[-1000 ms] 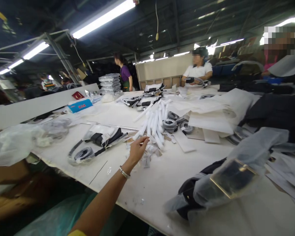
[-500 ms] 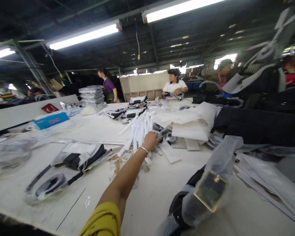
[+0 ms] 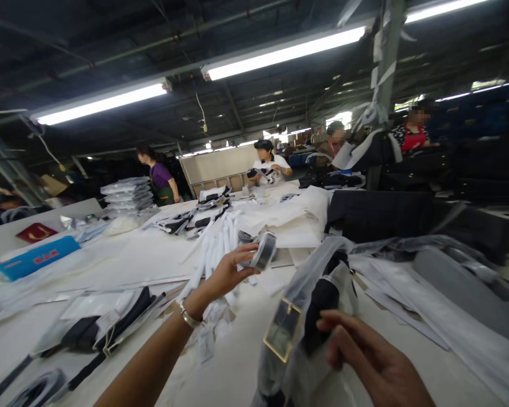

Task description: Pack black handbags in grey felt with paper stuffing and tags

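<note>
My left hand (image 3: 233,268) is closed on a coiled strap (image 3: 264,251), a grey and dark roll in clear wrapping, raised above the table. Under and beyond it lie several white rolled tubes (image 3: 214,246) in a loose pile. My right hand (image 3: 373,356) is at the lower right, fingers loosely bent and apart, with nothing visible in it. Just left of that hand is a black belt (image 3: 322,305) in clear plastic; I cannot tell whether the fingertips touch it. A gold-framed buckle (image 3: 283,330) shows through the plastic.
At the left lie a blue box (image 3: 38,257), a plastic-wrapped dark bag piece (image 3: 80,333) and another coiled strap (image 3: 38,390). White sheets (image 3: 297,217) and black fabric (image 3: 377,215) are at the far right. A co-worker (image 3: 269,164) handles pieces across the table.
My left hand has lifted the coiled strap from the pile and brought it nearer. My right hand has come into view at the lower right. The view has swung right.
</note>
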A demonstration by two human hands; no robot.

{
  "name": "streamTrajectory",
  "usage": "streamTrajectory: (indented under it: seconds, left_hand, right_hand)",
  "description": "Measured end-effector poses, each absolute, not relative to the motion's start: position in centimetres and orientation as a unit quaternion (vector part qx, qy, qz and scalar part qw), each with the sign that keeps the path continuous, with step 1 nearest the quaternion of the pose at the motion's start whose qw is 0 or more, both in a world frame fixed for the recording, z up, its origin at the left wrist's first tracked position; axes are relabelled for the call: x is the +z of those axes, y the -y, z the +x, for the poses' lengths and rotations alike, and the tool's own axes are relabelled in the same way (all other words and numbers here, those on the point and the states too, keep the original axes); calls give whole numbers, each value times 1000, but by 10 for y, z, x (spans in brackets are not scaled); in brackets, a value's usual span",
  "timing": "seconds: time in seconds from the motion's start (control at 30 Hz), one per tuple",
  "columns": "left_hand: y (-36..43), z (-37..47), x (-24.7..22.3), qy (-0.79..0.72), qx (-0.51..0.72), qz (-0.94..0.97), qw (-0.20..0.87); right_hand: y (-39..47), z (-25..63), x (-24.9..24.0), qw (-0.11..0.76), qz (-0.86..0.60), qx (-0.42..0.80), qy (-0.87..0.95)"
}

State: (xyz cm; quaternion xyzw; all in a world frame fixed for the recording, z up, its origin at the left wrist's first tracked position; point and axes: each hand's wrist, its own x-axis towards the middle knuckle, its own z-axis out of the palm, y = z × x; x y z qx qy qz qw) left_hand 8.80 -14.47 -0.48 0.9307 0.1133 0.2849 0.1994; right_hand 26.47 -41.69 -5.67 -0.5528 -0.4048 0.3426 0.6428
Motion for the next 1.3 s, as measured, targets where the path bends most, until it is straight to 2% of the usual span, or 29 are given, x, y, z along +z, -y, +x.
streamTrajectory:
  seconds: [0.07, 0.23, 0.3, 0.47, 0.63, 0.97, 1.17, 1.3]
  left_hand:
    - [174, 93, 13, -47, 250, 944, 208]
    - [223, 108, 35, 31, 167, 965, 200]
    - [232, 112, 37, 0, 174, 956, 234]
    - [247, 117, 47, -155, 204, 874, 413]
    - [259, 130, 59, -227, 133, 804, 533]
    - [267, 129, 83, -243, 70, 764, 593]
    - [275, 131, 94, -244, 41, 740, 625]
    - [278, 129, 101, -250, 37, 733, 632]
  right_hand:
    - [396, 265, -58, 685, -538, 345, 350]
    - [376, 258, -40, 677, -475, 421, 372]
    - [377, 259, -35, 696, -465, 399, 375]
    - [380, 262, -36, 688, -509, 341, 390]
    - [380, 252, -24, 659, -568, 246, 428]
    - [399, 254, -11, 653, -560, 169, 480]
    - [408, 265, 6, 706, -517, 218, 432]
    - [401, 283, 29, 665, -517, 222, 491]
